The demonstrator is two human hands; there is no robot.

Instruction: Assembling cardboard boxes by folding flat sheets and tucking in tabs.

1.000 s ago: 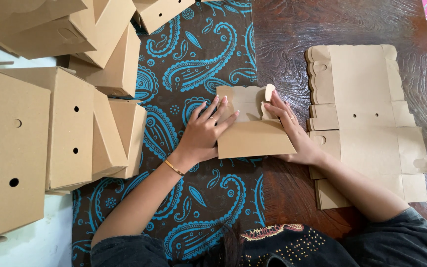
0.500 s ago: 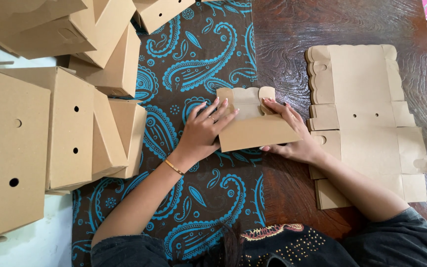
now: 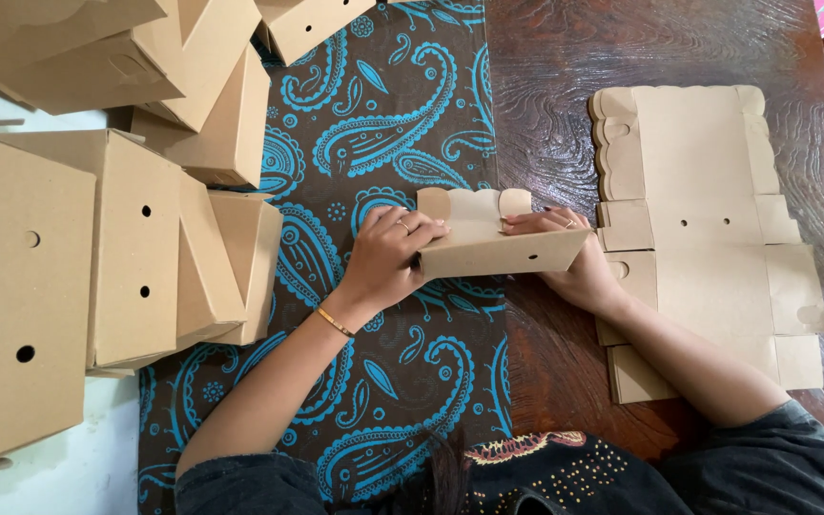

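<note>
Cardboard fills most of what I see from the head camera. My left hand (image 3: 388,257) grips the left end of a half-folded box (image 3: 498,248), fingers curled over its top edge and thumb hidden behind it. My right hand (image 3: 569,262) holds the right end, fingers laid along the upper edge near the scalloped flaps, palm tucked under the raised side. Both hands are closed on the box, not spread. The box sits between them at the middle of the view, on the seam where the patterned cloth (image 3: 383,124) meets the bare wooden table (image 3: 565,76). Its near wall stands up toward me and shows one small round hole. A thin gold bracelet (image 3: 334,321) circles my left wrist, and there is a ring on one finger of that hand.

Just right of my right hand lies a stack of flat box blanks (image 3: 708,229), unfolded, with scalloped edges at the far end and small holes near the middle; my right forearm crosses its near corner. To the left, well apart from my hands, finished boxes (image 3: 135,248) are piled together, some upright and some tipped, with more stacked at the top left corner.
</note>
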